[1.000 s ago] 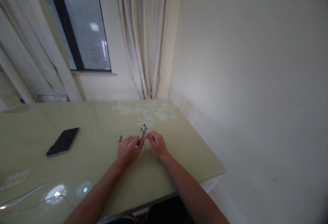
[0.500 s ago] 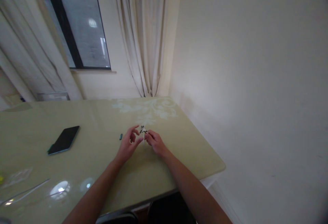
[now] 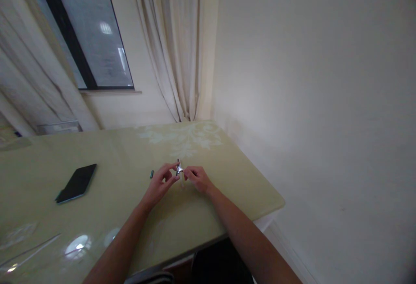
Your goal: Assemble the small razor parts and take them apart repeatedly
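Note:
Both my hands hold one small silver-and-dark piece above the table (image 3: 227, 197); it is too small for me to tell its kind. My left hand (image 3: 160, 183) pinches the dark upright side of this silver-and-dark piece (image 3: 179, 169) between forefinger and thumb. From the right, my right hand (image 3: 199, 179) has its fingers closed on the other end, which they partly cover. A pale streak shows below the piece, perhaps its reflection. Just left of my left hand lies a small dark green stick-like item (image 3: 151, 174).
A flat black rectangular item (image 3: 77, 183) lies on the glossy table at left. Nearer, at lower left, are a thin rod or strip (image 3: 32, 249) and a clear plastic piece (image 3: 19, 235). A wall (image 3: 308, 102) borders the right; a curtain (image 3: 175, 50) hangs behind.
My left forefinger and thumb, apart from the piece before, have closed on its left side. The piece has turned in my hands. The view has shifted slightly.

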Demonstrator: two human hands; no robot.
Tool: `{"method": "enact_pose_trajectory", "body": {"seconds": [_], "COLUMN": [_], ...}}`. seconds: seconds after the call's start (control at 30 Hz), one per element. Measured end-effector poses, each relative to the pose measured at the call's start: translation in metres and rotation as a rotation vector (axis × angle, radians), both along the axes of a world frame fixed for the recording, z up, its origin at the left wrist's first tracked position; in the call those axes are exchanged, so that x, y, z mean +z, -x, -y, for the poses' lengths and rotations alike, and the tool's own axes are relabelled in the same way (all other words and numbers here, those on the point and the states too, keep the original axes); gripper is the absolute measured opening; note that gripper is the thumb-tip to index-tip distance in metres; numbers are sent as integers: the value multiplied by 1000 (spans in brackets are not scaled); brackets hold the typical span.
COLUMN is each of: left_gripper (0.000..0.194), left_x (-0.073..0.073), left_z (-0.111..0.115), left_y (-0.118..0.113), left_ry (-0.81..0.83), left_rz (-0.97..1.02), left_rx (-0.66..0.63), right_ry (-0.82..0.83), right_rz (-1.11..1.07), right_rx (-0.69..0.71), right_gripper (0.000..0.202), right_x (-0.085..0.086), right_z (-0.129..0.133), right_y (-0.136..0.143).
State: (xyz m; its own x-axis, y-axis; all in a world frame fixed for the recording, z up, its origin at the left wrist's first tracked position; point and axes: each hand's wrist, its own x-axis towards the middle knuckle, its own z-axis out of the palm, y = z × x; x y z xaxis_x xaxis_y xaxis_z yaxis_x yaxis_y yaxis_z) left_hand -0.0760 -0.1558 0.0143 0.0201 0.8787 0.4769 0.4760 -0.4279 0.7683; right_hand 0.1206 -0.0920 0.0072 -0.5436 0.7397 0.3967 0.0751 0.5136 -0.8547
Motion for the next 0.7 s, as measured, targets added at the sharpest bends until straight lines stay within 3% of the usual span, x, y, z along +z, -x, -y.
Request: {"method": "enact_pose_trajectory", "body": {"seconds": [0.4,0.7], "left_gripper": [43,43], "left_x": [-6,-2], "left_z": [0,0], "left_y": [5,3], "left_ry": [35,44], "left_rz": [-15,35], "left_rx": [-47,-56], "right_ry": [-129,-190], "right_rz": [226,265], "right_rx": [-144,-142], "right_gripper": [59,63], "right_x": [2,2], "right_z": [-2,-2], "right_y": [-3,-5]}}
